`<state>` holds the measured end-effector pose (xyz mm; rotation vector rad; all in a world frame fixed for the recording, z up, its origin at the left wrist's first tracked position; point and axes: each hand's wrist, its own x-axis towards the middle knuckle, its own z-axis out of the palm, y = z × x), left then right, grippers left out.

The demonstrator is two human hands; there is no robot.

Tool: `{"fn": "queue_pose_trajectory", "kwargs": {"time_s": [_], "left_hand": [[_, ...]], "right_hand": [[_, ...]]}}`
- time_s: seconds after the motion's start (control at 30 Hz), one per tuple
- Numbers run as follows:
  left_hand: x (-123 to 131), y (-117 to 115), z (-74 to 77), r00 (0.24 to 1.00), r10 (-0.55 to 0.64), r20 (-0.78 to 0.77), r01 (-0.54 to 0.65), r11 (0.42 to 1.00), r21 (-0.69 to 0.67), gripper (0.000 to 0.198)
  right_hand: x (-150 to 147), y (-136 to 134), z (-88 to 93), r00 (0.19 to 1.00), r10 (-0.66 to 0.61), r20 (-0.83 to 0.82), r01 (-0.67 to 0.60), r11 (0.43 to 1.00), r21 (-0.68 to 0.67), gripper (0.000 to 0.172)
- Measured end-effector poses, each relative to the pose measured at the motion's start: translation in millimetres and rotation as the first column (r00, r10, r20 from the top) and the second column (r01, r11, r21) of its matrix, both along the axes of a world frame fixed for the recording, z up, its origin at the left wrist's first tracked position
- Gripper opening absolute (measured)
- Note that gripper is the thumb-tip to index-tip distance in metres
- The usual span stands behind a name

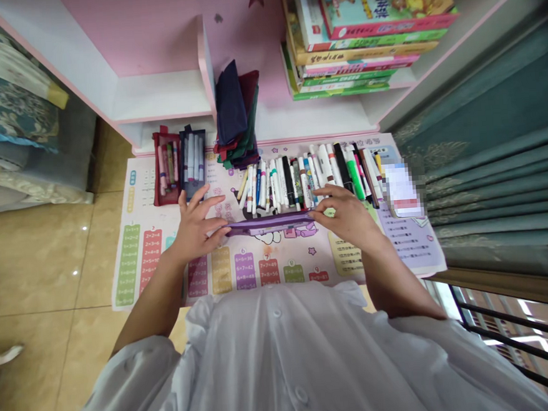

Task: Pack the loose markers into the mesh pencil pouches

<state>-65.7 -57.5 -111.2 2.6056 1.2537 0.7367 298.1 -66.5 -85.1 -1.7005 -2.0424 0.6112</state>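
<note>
A flat purple pouch [268,223] lies across the printed multiplication mat [127,184], held between both of my hands. My left hand [199,226] grips its left end, and my right hand [343,214] presses on its right end. Just beyond it, several felt-tip markers [300,178] lie side by side in a dense row. Near my left hand stand a red mesh pouch [165,166] holding markers and a dark pouch [193,161] holding pens. The pouch's underside is hidden.
Folded dark cloth items [234,114] stand against a pink-and-white shelf [163,94], with a stack of books [361,43] on the right. A pixelated object [402,190] lies on the mat's right corner. A teal curtain [497,171] hangs right; cushions [8,105] and a tiled floor [34,260] lie left.
</note>
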Motion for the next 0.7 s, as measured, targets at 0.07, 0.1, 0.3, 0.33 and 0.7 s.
{"fn": "queue_pose_trajectory", "kwargs": {"time_s": [0.07, 0.1, 0.3, 0.33, 0.7], "left_hand": [[0.2, -0.2, 0.3, 1.0, 0.007, -0.01, -0.007, 1.0, -0.01, 0.027], [0.2, -0.3, 0.3, 1.0, 0.008, -0.011, -0.008, 1.0, -0.01, 0.027], [-0.3, 0.1, 0.2, 1.0, -0.008, 0.007, 0.008, 1.0, 0.02, 0.025], [-0.3, 0.2, 0.5, 1.0, -0.01, 0.007, 0.01, 1.0, 0.019, 0.025], [-0.6, -0.3, 2.6, 1.0, 0.01, -0.021, -0.01, 1.0, 0.013, 0.027]], "right_hand": [[1.6, 0.0, -0.2, 1.0, -0.006, -0.014, 0.006, 1.0, 0.007, 0.024], [2.4, -0.1, -0.3, 1.0, -0.008, -0.021, 0.008, 1.0, 0.012, 0.024], [4.2, -0.1, -0.8, 0.999, -0.006, -0.032, 0.007, 1.0, 0.029, 0.023], [4.2, 0.0, -1.2, 0.999, -0.008, -0.034, 0.009, 1.0, 0.029, 0.023], [11.6, -0.8, -4.7, 0.997, -0.052, -0.053, 0.056, 0.995, 0.081, 0.024]]}}
